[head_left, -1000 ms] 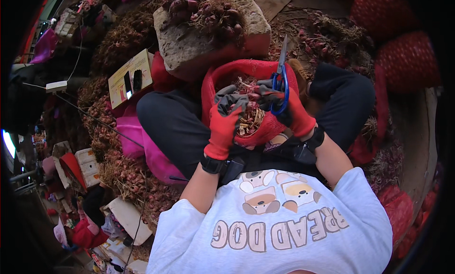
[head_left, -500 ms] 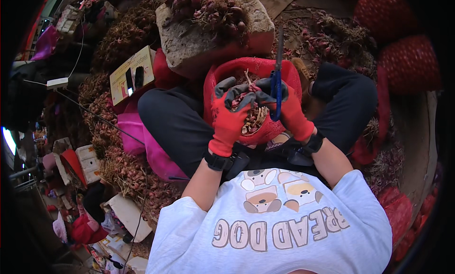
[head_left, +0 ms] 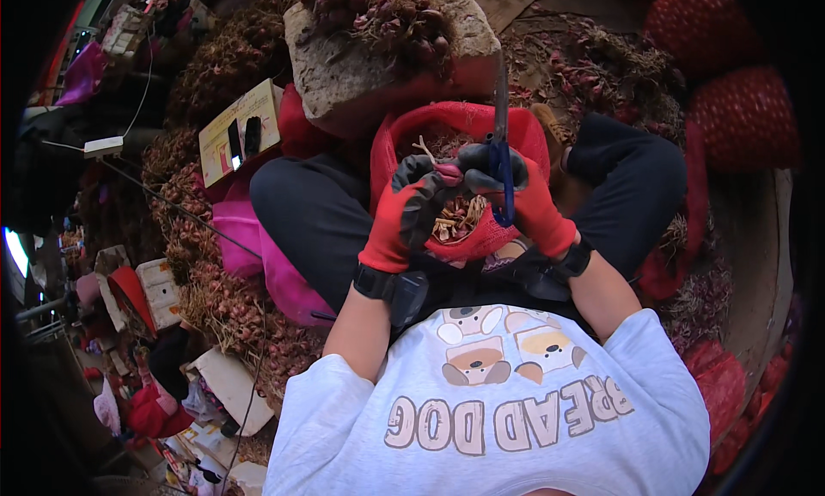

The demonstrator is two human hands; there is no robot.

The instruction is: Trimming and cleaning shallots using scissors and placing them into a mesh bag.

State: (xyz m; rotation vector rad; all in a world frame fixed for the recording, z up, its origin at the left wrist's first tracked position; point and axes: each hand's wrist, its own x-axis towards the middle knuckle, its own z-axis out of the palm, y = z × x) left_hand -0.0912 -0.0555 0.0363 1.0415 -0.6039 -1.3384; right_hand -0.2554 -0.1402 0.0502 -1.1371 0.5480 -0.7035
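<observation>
Both my hands wear red gloves with dark grey palms and fingers. My left hand [head_left: 402,206] pinches a purple-red shallot [head_left: 447,174] with a dry stalk sticking up from it. Opposite it, my right hand [head_left: 524,191] grips blue-handled scissors [head_left: 504,174], blade pointing away from me. Its fingertips come close to the shallot; whether they touch it I cannot tell. Both hands are over a red mesh sack [head_left: 412,118] standing open between my crossed legs. Dry stalk bits and skins [head_left: 460,219] lie inside it.
A rough pale block [head_left: 331,75] beyond the sack bears a bunch of shallots [head_left: 404,24]. More bunches [head_left: 215,298] are heaped at left, near a pink cloth [head_left: 279,268] and a yellow box lid [head_left: 219,135] holding a phone. Filled red mesh sacks [head_left: 739,114] stand far right.
My left hand has drawn back slightly and turned, so the shallot now shows between its fingertips. My right hand and the scissors have shifted only a little.
</observation>
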